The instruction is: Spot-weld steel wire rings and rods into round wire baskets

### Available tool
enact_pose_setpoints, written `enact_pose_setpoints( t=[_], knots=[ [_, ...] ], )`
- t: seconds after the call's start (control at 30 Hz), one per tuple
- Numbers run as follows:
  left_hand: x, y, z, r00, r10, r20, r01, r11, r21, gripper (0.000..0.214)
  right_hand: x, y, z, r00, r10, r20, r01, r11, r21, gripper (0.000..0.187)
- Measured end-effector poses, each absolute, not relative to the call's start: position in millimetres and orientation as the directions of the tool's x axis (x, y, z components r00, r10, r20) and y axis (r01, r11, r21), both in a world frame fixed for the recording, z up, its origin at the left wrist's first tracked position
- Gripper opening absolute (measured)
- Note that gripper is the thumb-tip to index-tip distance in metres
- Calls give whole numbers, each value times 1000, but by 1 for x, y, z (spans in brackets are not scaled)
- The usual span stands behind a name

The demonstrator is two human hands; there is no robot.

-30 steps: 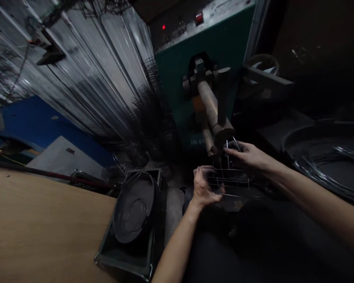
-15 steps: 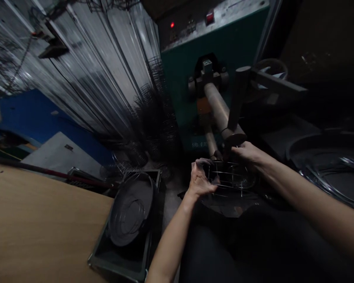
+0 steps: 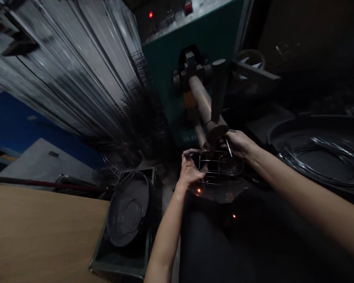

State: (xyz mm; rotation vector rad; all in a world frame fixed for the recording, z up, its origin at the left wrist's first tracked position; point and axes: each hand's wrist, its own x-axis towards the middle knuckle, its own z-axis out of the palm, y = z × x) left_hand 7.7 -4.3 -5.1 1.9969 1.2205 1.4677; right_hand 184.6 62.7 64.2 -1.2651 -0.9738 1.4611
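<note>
My left hand [image 3: 190, 169] grips the near side of a wire rack [image 3: 216, 167] made of thin welded steel rods. My right hand [image 3: 237, 143] holds a thin metal rod [image 3: 229, 148] at the rack's far edge, just beside the round dark head [image 3: 217, 131] of a welding machine's arm. That tan cylindrical arm [image 3: 199, 98] slopes down from the green machine body [image 3: 165, 67] towards the rack. A dark upright lever [image 3: 218, 88] stands over it. Small orange glowing spots [image 3: 198, 190] show below the rack. The rack's lower part fades into shadow.
A wooden table [image 3: 38, 228] lies to the left, with a dark tray [image 3: 120, 263] holding a round pan of wire rings. Stacked wire rings [image 3: 144, 114] stand behind. A large round pan of wire [image 3: 321, 157] sits to the right. A corrugated metal wall [image 3: 67, 67] rises at the back.
The rack sits higher and closer to the arm's round head. The rod now shows in my right hand, and orange glowing spots have appeared below the rack. The whole view has shifted.
</note>
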Motion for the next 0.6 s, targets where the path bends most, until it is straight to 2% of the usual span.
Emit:
enact_pose_setpoints(
  t=[0.07, 0.17, 0.27, 0.43, 0.6],
  knots=[
    [5, -6, -5, 77, 805, 588, 369, -570, 734, 56, 183, 58, 73, -30, 960, -280, -183, -280, -942, 17],
    [-1, -9, -7, 52, 803, 593, 323, -576, 751, 54, 179, 54, 74, -88, 954, -288, -167, -299, -940, 27],
    [-6, -12, -12, 24, 808, 589, 339, -560, 755, 57, 175, 54, 66, -114, 959, -258, -140, -272, -952, 36],
    [-9, -11, -17, 15, 812, 584, 332, -555, 763, 58, 173, 50, 66, -150, 965, -217, -100, -233, -967, 36],
    [-11, -9, -17, 1, 807, 591, 330, -558, 761, 58, 170, 54, 70, -198, 970, -138, 65, -128, -990, 36]
  ],
)
